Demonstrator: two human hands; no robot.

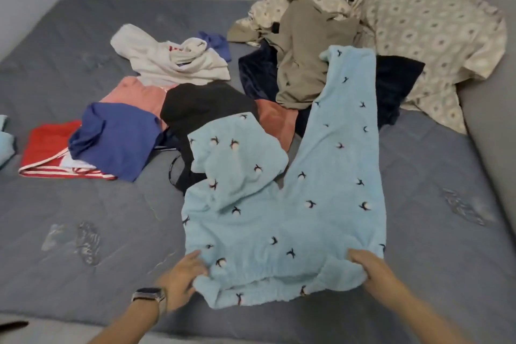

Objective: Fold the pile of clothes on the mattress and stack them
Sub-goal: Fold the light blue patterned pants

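Observation:
Light blue fleece trousers (282,220) with small dark bird marks lie spread on the grey mattress (83,232), waistband nearest me. Their right leg stretches away over the pile; the left leg is crumpled back on itself. My left hand (184,276) holds the waistband's left corner, blurred. At the waistband's right corner my right hand (371,268) grips the fabric. Behind lies the loose pile: a black garment (201,109), a blue one (117,137), a red striped one (47,148), a pink one (134,92), a white one (173,61) and a khaki one (304,58).
A cream patterned cloth (435,25) lies at the back right against a grey padded side (491,126). A dark navy garment (396,84) sits under the khaki one. A bit of light blue fabric (5,139) shows at the left edge. Walls stand behind the mattress.

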